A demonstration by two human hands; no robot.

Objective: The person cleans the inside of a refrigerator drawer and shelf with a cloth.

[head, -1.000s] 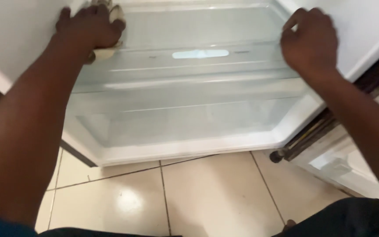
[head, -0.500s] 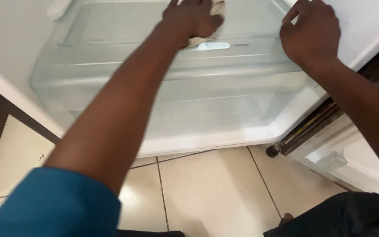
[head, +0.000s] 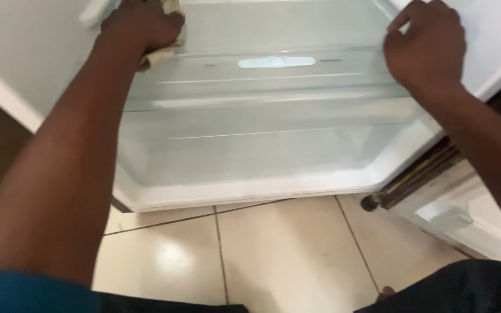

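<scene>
So the left hand has been swung back from the middle of the clear door shelf to its far left corner; half a second ago it was near the centre. A cream cloth is bunched under it, fingers curled tight around the fabric, pressed against the shelf. The right hand hasn't been moved: it's kept on the shelf's right edge, fingers bent and close together. Looks like wiping strokes are being run side to side, with the fridge door steadied.

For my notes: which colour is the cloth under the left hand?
Cream cloth, under the left hand; head view.
</scene>
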